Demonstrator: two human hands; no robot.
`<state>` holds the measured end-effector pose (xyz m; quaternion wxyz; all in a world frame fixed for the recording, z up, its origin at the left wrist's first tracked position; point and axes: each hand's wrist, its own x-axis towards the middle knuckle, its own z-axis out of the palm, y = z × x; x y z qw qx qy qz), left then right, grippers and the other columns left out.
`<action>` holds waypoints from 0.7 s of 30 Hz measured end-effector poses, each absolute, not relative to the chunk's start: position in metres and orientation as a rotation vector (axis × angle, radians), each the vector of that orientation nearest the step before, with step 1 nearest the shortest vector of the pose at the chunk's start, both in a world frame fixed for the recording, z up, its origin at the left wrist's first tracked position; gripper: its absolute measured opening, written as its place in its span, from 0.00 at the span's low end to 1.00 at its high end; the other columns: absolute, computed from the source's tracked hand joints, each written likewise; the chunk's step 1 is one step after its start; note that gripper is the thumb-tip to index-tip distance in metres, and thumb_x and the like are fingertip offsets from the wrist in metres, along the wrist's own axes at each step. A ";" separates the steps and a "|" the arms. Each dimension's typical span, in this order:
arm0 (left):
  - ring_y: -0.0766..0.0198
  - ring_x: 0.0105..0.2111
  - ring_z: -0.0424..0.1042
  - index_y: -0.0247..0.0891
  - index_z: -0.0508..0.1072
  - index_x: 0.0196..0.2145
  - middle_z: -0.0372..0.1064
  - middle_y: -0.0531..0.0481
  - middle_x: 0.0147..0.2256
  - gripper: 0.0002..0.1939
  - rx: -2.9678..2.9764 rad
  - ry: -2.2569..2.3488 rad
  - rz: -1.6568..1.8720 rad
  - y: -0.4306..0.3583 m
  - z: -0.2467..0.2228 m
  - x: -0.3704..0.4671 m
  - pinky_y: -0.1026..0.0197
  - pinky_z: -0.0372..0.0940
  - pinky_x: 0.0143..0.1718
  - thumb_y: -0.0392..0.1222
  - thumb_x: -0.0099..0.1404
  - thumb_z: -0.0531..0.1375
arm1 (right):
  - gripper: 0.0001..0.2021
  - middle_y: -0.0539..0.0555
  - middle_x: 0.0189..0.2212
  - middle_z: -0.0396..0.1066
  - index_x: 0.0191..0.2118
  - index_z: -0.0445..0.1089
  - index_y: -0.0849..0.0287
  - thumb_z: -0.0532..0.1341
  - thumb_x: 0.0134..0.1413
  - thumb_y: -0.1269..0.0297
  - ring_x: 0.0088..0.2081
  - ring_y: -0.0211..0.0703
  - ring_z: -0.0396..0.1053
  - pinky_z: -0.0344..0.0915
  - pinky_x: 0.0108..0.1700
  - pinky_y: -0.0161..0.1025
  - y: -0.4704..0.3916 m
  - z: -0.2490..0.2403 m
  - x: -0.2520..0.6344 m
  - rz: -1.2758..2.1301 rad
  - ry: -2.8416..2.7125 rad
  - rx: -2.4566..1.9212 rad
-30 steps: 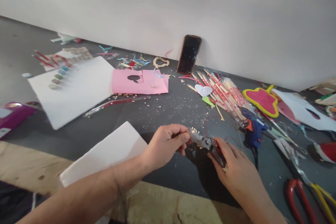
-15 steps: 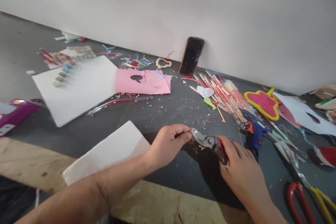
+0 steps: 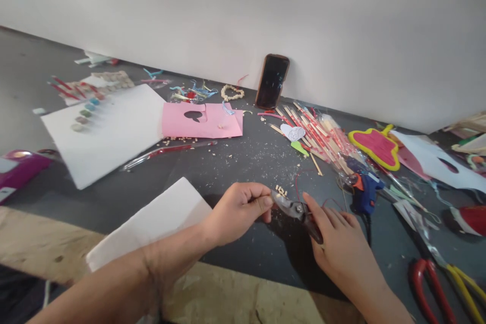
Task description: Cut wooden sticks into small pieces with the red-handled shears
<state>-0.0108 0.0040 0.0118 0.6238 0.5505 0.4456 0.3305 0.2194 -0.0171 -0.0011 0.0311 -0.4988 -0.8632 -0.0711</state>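
My right hand (image 3: 336, 235) is wrapped round the handles of a pair of pruning shears (image 3: 298, 210), whose metal jaws point left. The jaws look closed or nearly closed. My left hand (image 3: 245, 212) pinches at the tip of the jaws; what lies between thumb and forefinger is hidden or too small to name. Several short pale wooden pieces (image 3: 281, 191) lie on the dark table just beyond the jaws. A thin red thread curls on the table past my right hand.
Bundled sticks (image 3: 319, 131), a blue glue gun (image 3: 367, 191) and red-handled scissors (image 3: 433, 283) lie right. A phone (image 3: 272, 81) leans on the wall. Pink card (image 3: 205, 119), white sheets (image 3: 110, 131) and a purple object (image 3: 23, 172) are left.
The shears' jaws have gone from open to closed or nearly so, and my right hand's fingers have drawn in. Small pale pieces now show beyond the jaws. The view has shifted slightly.
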 end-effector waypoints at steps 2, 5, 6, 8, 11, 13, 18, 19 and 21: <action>0.74 0.17 0.52 0.34 0.68 0.23 0.63 0.53 0.22 0.14 1.260 1.018 0.761 0.003 0.013 -0.011 0.69 0.49 0.19 0.42 0.62 0.50 | 0.26 0.56 0.35 0.72 0.56 0.54 0.61 0.53 0.48 0.71 0.36 0.45 0.68 0.55 0.38 0.41 -0.017 0.000 0.219 -0.201 -2.645 -1.526; 0.74 0.17 0.51 0.35 0.67 0.22 0.63 0.54 0.22 0.14 1.271 1.020 0.761 0.002 0.016 -0.011 0.69 0.49 0.19 0.41 0.62 0.51 | 0.23 0.55 0.34 0.73 0.51 0.60 0.60 0.54 0.45 0.71 0.34 0.44 0.68 0.54 0.37 0.40 -0.018 0.001 0.218 -0.214 -2.621 -1.534; 0.74 0.17 0.51 0.35 0.67 0.22 0.63 0.54 0.22 0.14 1.274 1.027 0.763 0.001 0.017 -0.011 0.69 0.49 0.19 0.41 0.62 0.51 | 0.23 0.55 0.33 0.73 0.50 0.61 0.60 0.54 0.44 0.72 0.33 0.43 0.68 0.53 0.36 0.40 -0.019 0.001 0.217 -0.216 -2.619 -1.539; 0.74 0.17 0.51 0.35 0.66 0.21 0.62 0.54 0.21 0.14 1.277 1.046 0.768 0.001 0.019 -0.010 0.69 0.48 0.19 0.41 0.62 0.51 | 0.23 0.55 0.32 0.73 0.49 0.61 0.61 0.54 0.41 0.73 0.31 0.42 0.68 0.53 0.35 0.40 -0.019 0.002 0.216 -0.221 -2.619 -1.547; 0.74 0.17 0.52 0.35 0.66 0.21 0.61 0.55 0.20 0.14 1.280 1.071 0.779 0.001 0.018 -0.009 0.69 0.49 0.19 0.42 0.62 0.51 | 0.24 0.55 0.33 0.73 0.49 0.61 0.60 0.54 0.41 0.74 0.32 0.43 0.68 0.53 0.35 0.40 -0.019 0.003 0.215 -0.235 -2.622 -1.588; 0.74 0.18 0.53 0.35 0.67 0.22 0.63 0.54 0.21 0.13 1.280 1.085 0.801 0.002 0.015 -0.007 0.69 0.50 0.20 0.42 0.62 0.52 | 0.24 0.54 0.33 0.72 0.49 0.61 0.58 0.54 0.41 0.74 0.34 0.44 0.68 0.54 0.37 0.41 -0.018 0.003 0.214 -0.262 -2.601 -1.634; 0.71 0.24 0.60 0.35 0.70 0.32 0.67 0.51 0.27 0.10 1.291 1.065 0.901 0.003 0.006 -0.003 0.68 0.54 0.24 0.43 0.61 0.53 | 0.29 0.58 0.36 0.71 0.55 0.56 0.59 0.54 0.42 0.73 0.39 0.50 0.67 0.58 0.38 0.44 -0.016 0.000 0.217 -0.369 -2.593 -1.657; 0.71 0.24 0.60 0.35 0.70 0.32 0.67 0.51 0.27 0.10 1.295 1.071 0.903 0.003 0.005 -0.002 0.68 0.54 0.25 0.43 0.61 0.53 | 0.30 0.58 0.37 0.70 0.56 0.54 0.59 0.54 0.42 0.73 0.39 0.50 0.66 0.59 0.38 0.44 -0.016 -0.001 0.217 -0.381 -2.596 -1.655; 0.71 0.23 0.60 0.35 0.70 0.30 0.67 0.52 0.26 0.10 1.296 1.091 0.887 0.002 0.005 -0.002 0.68 0.54 0.25 0.42 0.61 0.53 | 0.33 0.58 0.38 0.69 0.58 0.51 0.59 0.54 0.41 0.73 0.39 0.51 0.66 0.61 0.38 0.44 -0.017 -0.002 0.219 -0.377 -2.605 -1.650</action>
